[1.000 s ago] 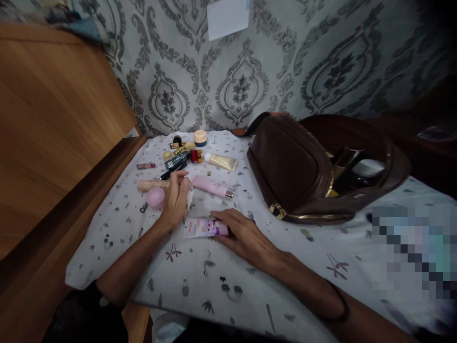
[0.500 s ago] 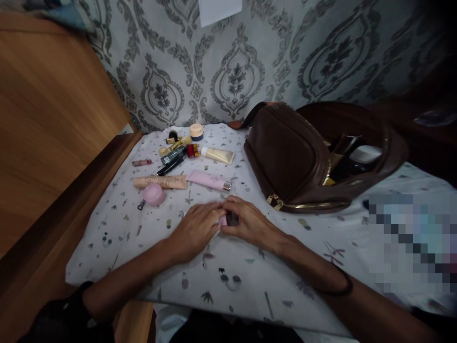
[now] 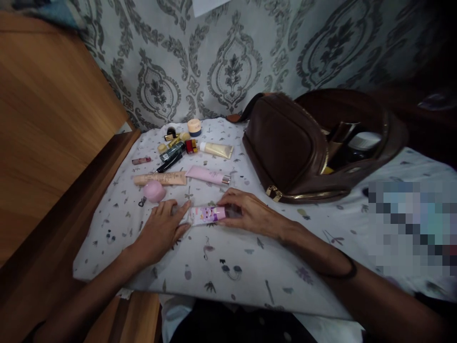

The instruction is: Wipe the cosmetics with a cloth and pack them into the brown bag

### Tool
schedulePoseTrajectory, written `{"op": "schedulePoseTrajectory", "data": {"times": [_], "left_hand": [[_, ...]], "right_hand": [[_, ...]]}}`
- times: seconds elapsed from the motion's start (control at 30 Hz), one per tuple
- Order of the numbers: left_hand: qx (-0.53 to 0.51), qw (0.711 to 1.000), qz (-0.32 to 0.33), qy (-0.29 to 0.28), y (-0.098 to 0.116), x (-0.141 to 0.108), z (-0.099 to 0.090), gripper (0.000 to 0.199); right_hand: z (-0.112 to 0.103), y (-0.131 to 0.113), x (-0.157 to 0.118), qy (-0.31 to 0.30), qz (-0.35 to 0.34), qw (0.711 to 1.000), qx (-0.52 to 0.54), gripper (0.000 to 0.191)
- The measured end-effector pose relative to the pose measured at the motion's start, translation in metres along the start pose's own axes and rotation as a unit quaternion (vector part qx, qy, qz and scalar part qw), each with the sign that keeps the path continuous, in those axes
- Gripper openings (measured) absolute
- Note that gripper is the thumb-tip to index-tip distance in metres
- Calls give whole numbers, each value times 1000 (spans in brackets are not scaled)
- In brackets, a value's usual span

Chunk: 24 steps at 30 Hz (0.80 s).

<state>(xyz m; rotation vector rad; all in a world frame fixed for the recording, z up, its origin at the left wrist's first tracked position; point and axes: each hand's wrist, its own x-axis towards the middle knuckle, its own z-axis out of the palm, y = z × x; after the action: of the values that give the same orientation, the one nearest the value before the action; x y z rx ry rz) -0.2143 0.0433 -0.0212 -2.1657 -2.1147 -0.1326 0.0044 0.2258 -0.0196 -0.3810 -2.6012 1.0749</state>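
A pink-and-purple cosmetic tube (image 3: 207,215) lies flat on the printed white cloth (image 3: 228,267) between my hands, its white crimped end to the left. My right hand (image 3: 250,214) curls over the tube's dark cap end, which is partly hidden by my fingers. My left hand (image 3: 160,232) rests on the cloth with its fingers apart, the fingertips at or very near the crimped end. A beige tube (image 3: 159,178) and a pink tube (image 3: 209,175) lie just beyond, with a round pink case (image 3: 154,191) close to my left hand.
A brown leather zip bag (image 3: 285,140) stands open at the right, with bottles (image 3: 352,150) inside. Several small cosmetics, including a cream tube (image 3: 216,150) and a jar (image 3: 194,127), lie further back. A wooden panel (image 3: 53,119) runs along the left edge, and patterned wallpaper (image 3: 232,62) rises behind.
My left hand has drawn back to the left, away from my right hand, uncovering the tube. A second earlier, my hands lay apart around it. The view has tilted slightly upward.
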Motion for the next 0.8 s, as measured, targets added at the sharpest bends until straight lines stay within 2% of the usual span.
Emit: {"op": "schedulePoseTrajectory", "data": {"times": [0.1,0.27,0.4,0.47,0.53,0.63,0.8], "left_hand": [[-47,999,-12,6,2,2,-12,36],[-167,982,-4,87,25,31,-28,30],[-218,973,68,42,53,60,-24,24],[-224,971,82,21,57,67,-19,25],[-226,971,77,9,51,67,-13,25],[-205,977,56,3,29,55,-7,24],[-179,983,24,43,-1,25,1,28]], "right_hand": [[-1,0,0,-8,2,1000,-2,26],[-1,-1,0,-5,-1,1000,-5,20],[0,0,0,0,-13,1000,-7,20],[1,2,1,3,-17,1000,-5,23],[2,4,1,5,-15,1000,-7,22],[3,5,1,5,0,1000,-11,20],[3,6,1,15,-3,1000,5,20]]}}
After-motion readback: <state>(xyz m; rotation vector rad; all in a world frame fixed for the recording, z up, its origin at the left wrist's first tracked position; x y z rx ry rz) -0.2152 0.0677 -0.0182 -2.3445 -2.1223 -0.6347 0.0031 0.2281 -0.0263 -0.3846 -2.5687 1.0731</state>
